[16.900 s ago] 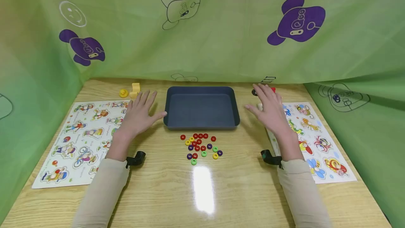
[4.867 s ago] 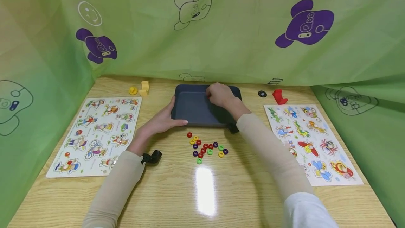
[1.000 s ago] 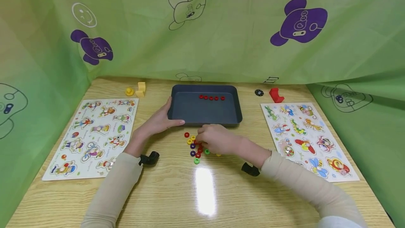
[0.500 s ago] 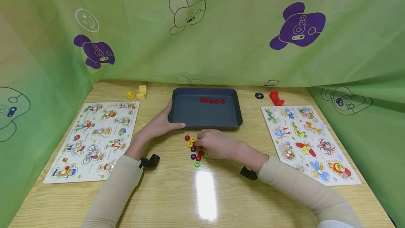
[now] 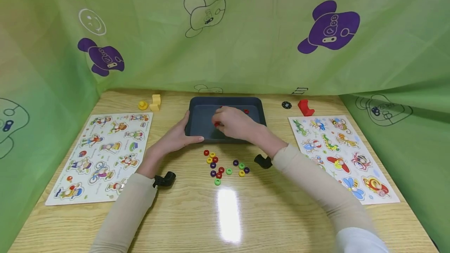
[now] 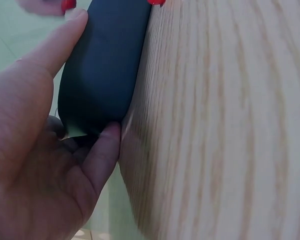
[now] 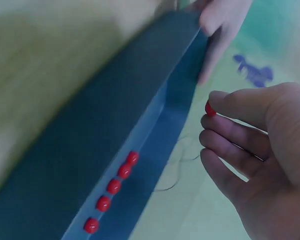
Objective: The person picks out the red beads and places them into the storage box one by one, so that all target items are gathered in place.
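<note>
My right hand (image 5: 235,123) pinches a red bead (image 7: 210,108) over the tray (image 5: 201,122) my left hand (image 5: 174,138) holds, five red beads (image 7: 114,186) sit done in a row inside, and the loose beads (image 5: 221,170) on the desk (image 5: 190,214) look left to do.

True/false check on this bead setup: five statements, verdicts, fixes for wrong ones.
1. The right hand pinches a red bead. True.
2. The left hand is clear of the tray. False: it holds the tray's left end.
3. Five red beads sit in a row in the tray. True.
4. The yellow duck is right of the tray. False: the duck is to its left.
5. Purple beads lie on the table in front of the tray. True.
</note>
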`<act>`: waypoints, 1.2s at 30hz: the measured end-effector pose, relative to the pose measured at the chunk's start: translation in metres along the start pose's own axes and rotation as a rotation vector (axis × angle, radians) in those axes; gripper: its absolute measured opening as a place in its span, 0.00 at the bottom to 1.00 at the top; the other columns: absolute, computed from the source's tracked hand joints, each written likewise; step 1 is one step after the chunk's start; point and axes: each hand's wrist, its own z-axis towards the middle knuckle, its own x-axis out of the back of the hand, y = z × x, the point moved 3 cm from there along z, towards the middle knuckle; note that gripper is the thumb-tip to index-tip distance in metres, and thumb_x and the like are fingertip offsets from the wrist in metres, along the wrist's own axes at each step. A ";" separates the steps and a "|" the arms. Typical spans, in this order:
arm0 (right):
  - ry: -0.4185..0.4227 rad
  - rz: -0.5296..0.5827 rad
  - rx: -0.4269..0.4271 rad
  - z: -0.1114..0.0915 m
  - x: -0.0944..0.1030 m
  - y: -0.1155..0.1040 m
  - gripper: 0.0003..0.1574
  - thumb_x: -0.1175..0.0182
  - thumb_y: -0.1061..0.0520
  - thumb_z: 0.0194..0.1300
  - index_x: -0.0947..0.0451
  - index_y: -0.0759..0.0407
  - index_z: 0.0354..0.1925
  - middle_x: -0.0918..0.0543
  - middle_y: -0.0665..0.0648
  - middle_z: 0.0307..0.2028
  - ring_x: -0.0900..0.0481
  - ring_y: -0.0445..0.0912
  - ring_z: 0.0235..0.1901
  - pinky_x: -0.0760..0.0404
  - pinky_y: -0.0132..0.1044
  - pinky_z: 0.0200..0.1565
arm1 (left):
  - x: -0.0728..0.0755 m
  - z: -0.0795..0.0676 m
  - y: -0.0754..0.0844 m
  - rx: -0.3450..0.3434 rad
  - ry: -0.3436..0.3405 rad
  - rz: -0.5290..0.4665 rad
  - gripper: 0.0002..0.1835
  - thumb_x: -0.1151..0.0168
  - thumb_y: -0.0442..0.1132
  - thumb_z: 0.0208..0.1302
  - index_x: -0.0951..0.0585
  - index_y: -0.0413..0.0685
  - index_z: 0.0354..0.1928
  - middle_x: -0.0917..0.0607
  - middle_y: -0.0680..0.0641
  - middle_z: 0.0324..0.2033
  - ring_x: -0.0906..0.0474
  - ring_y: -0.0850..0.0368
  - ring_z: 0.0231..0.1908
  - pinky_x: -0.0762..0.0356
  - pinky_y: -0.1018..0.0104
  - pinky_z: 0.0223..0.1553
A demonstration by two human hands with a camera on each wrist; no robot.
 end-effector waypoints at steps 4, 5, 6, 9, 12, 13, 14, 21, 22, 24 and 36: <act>-0.011 0.041 -0.105 0.022 -0.006 0.023 0.08 0.42 0.62 0.61 0.18 0.56 0.38 0.19 0.52 0.35 0.25 0.43 0.34 0.23 0.36 0.39 | 0.000 0.001 -0.002 0.011 -0.004 0.011 0.62 0.33 0.61 0.48 0.69 0.62 0.72 0.57 0.51 0.73 0.52 0.52 0.71 0.45 0.50 0.68; -0.019 0.049 -0.131 0.026 -0.009 0.029 0.08 0.43 0.63 0.61 0.18 0.56 0.37 0.19 0.52 0.35 0.26 0.44 0.33 0.25 0.36 0.38 | 0.000 0.001 -0.002 0.007 -0.006 0.009 0.62 0.33 0.61 0.48 0.69 0.62 0.72 0.57 0.51 0.73 0.53 0.52 0.72 0.46 0.49 0.68; -0.025 0.050 -0.156 0.031 -0.012 0.035 0.09 0.44 0.63 0.61 0.18 0.56 0.37 0.19 0.52 0.34 0.27 0.44 0.32 0.26 0.35 0.36 | 0.000 0.001 -0.002 0.005 -0.006 0.008 0.62 0.33 0.61 0.48 0.69 0.62 0.72 0.57 0.51 0.73 0.53 0.52 0.72 0.46 0.49 0.68; -0.055 0.042 -0.221 0.042 -0.022 0.050 0.10 0.47 0.64 0.61 0.19 0.56 0.35 0.20 0.52 0.30 0.32 0.44 0.27 0.33 0.35 0.32 | -0.001 0.000 -0.001 0.004 -0.004 0.007 0.62 0.33 0.60 0.48 0.69 0.62 0.72 0.57 0.51 0.73 0.54 0.53 0.72 0.47 0.49 0.68; -0.075 0.030 -0.269 0.051 -0.030 0.060 0.12 0.48 0.66 0.60 0.19 0.57 0.35 0.20 0.53 0.30 0.33 0.45 0.27 0.35 0.36 0.31 | 0.001 -0.002 0.004 0.006 -0.016 0.005 0.62 0.33 0.58 0.50 0.69 0.59 0.72 0.58 0.49 0.73 0.56 0.52 0.72 0.48 0.49 0.69; -0.078 0.028 -0.280 0.054 -0.032 0.061 0.12 0.49 0.67 0.60 0.19 0.56 0.35 0.20 0.53 0.31 0.32 0.45 0.27 0.34 0.37 0.31 | 0.002 -0.004 0.008 0.003 -0.021 -0.001 0.62 0.33 0.57 0.50 0.69 0.57 0.72 0.58 0.47 0.73 0.56 0.51 0.72 0.49 0.48 0.69; -0.078 0.020 -0.287 0.056 -0.033 0.062 0.13 0.48 0.67 0.60 0.19 0.56 0.35 0.19 0.53 0.32 0.31 0.45 0.28 0.33 0.37 0.32 | 0.003 -0.006 0.012 -0.001 -0.026 -0.009 0.61 0.33 0.56 0.51 0.69 0.55 0.72 0.58 0.46 0.73 0.56 0.50 0.72 0.49 0.48 0.69; -0.113 -0.065 -0.302 0.070 -0.041 0.064 0.13 0.49 0.65 0.61 0.19 0.54 0.33 0.18 0.53 0.34 0.24 0.46 0.33 0.25 0.40 0.36 | 0.011 -0.018 0.033 0.016 -0.055 -0.016 0.60 0.33 0.52 0.53 0.69 0.50 0.72 0.58 0.42 0.73 0.57 0.49 0.72 0.50 0.48 0.69; -0.120 -0.068 -0.305 0.069 -0.040 0.064 0.13 0.49 0.65 0.61 0.19 0.54 0.34 0.17 0.53 0.35 0.23 0.47 0.34 0.24 0.40 0.37 | 0.010 -0.017 0.033 0.013 -0.055 -0.017 0.60 0.33 0.52 0.53 0.69 0.49 0.72 0.58 0.42 0.73 0.57 0.48 0.72 0.50 0.48 0.69; -0.129 -0.077 -0.304 0.067 -0.039 0.064 0.12 0.48 0.64 0.61 0.19 0.54 0.36 0.17 0.53 0.36 0.22 0.46 0.36 0.23 0.41 0.39 | 0.008 -0.014 0.029 0.023 -0.050 -0.030 0.61 0.33 0.53 0.52 0.69 0.51 0.72 0.59 0.44 0.73 0.58 0.50 0.72 0.51 0.49 0.70; -0.029 0.016 -0.057 0.010 -0.006 0.001 0.11 0.38 0.57 0.59 0.17 0.52 0.42 0.17 0.50 0.40 0.21 0.43 0.40 0.20 0.35 0.40 | 0.001 0.000 0.000 0.002 -0.005 -0.023 0.62 0.32 0.58 0.49 0.68 0.60 0.72 0.57 0.50 0.73 0.51 0.52 0.71 0.45 0.50 0.67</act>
